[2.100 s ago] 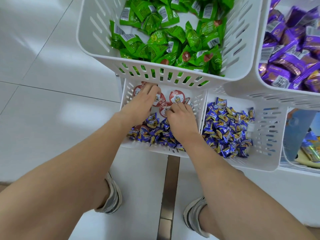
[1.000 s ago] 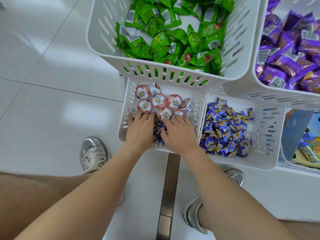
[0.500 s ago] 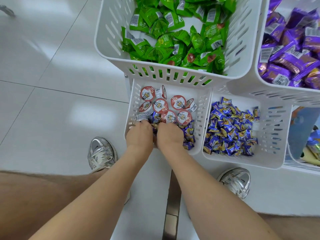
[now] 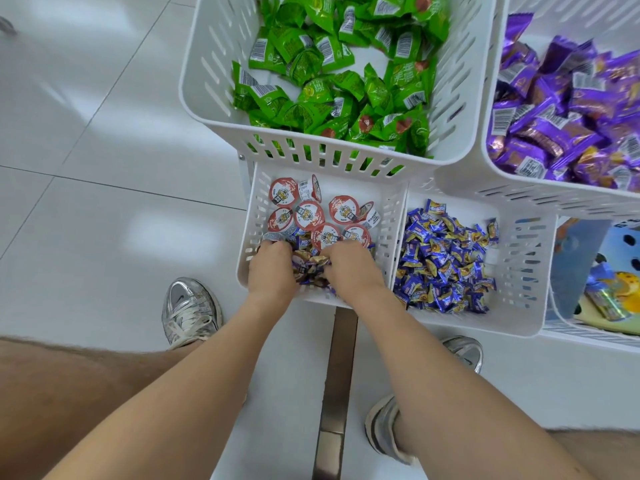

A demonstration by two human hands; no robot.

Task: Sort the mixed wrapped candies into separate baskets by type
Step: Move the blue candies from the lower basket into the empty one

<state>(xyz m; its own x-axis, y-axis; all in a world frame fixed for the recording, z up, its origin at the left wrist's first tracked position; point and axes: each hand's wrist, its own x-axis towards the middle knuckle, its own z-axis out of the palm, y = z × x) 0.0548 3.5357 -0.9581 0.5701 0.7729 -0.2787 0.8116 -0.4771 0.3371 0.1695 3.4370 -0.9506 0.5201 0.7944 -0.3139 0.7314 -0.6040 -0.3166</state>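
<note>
- Green-candy basket (image 4: 214,109), top centre; purple-candy basket (image 4: 485,168), top right.
- Blue-candy basket (image 4: 519,271), centre-right, sorted.
- Mixed basket (image 4: 252,216), centre: red-lid cups (image 4: 343,209) at far end, blue-gold candies (image 4: 310,266) at near edge.
- L hand (image 4: 272,275), R hand (image 4: 349,270): fingers curled round that clump from both sides (tips buried in the pile).

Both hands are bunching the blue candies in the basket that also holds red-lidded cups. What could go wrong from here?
1. The blue candies are only a loose heap squeezed between the left hand and right hand. Some may spill over the basket rim onto the floor when lifted.
2. The red-lidded cups lie right at the fingertips, so one could get scooped along into the neighbouring basket.
</note>
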